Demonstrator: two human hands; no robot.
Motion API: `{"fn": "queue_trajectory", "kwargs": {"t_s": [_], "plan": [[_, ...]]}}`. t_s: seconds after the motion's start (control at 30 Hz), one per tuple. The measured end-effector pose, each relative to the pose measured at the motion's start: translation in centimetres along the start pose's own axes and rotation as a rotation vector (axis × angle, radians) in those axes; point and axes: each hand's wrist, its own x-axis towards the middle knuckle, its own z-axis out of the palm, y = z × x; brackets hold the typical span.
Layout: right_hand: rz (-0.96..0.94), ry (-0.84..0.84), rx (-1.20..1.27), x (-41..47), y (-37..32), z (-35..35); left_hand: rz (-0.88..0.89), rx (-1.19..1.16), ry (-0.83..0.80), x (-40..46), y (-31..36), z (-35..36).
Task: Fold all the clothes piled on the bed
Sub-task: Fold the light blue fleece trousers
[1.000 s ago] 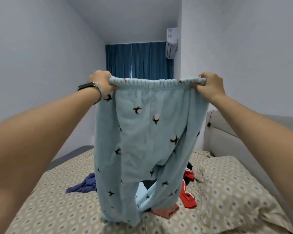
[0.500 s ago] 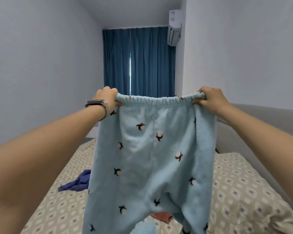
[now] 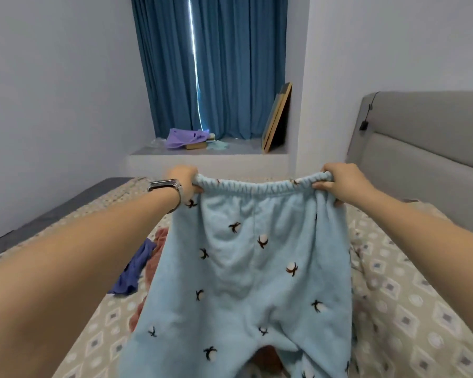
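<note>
Holding the blue pyjama trousers point(image 3: 246, 268) spread by the waistband above the bed point(image 3: 410, 309): lay them flat and level before folding leg onto leg. Left hand point(image 3: 185, 184) at 9 o'clock and right hand point(image 3: 342, 181) at 3 o'clock each clench a waistband corner, fingers curled tight.

We can read no text, label, brand, number or sign anywhere here; the light blue pyjama trousers point(image 3: 246, 268) carry only a printed cotton-boll pattern, with no lettering on them.
</note>
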Motion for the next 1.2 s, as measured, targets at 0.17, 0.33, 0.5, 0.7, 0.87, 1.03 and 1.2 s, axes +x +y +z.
{"fn": "queue_trajectory", "kwargs": {"t_s": [0.17,0.33,0.5,0.7,0.87,1.03,1.2], "plan": [[0.056,0.196,0.108,8.4,1.5,4.1,-0.06,-0.087,0.239,10.4,0.3,2.5],[0.089,0.12,0.108,11.3,4.8,13.4,-0.044,-0.055,0.074,14.5,-1.3,12.2],[0.196,-0.081,0.104,9.0,10.6,24.4,-0.123,-0.037,-0.104,13.8,-3.7,24.2],[0.225,-0.258,0.157,5.6,14.2,29.6,-0.159,-0.181,-0.219,11.2,-4.4,31.6],[0.359,-0.349,0.238,-0.4,16.4,31.2,-0.257,-0.145,-0.25,6.5,-5.5,33.9],[0.457,-0.43,0.264,-9.0,15.0,32.1,-0.219,-0.109,-0.425,-2.0,-6.5,34.5],[0.649,-0.308,0.569,-18.8,12.1,31.3,-0.037,-0.461,-0.313,-17.1,-2.0,33.0]]}}
